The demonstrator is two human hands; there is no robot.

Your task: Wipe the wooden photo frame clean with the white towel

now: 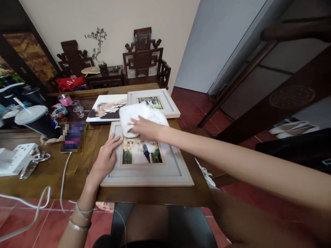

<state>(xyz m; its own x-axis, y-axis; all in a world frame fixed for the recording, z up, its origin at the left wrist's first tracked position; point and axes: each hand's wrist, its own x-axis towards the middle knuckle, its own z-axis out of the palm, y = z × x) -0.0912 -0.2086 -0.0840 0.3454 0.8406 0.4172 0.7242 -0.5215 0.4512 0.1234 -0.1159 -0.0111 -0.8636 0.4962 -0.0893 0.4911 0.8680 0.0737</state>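
Cloth (pixel 128 115), white, thick and fluffy, lies bunched across the far part of a rectangular, pale wooden frame (pixel 155 184) on the glossy brown desk (pixel 152 195). The right hand (pixel 144 128) rests palm down on the soft pile, fingers slightly spread; the left hand (pixel 107 153) lies over the frame's left edge, fingers extended onto the flat white border (pixel 147 171).

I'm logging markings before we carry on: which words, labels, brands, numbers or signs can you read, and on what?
No text is readable.
Red bag: white marks, too blurred to read.
Printed item below the table edge: too small to read.
Round emblem on dark wood, right: carved, indistinct.
Near framed picture: no lettering visible.
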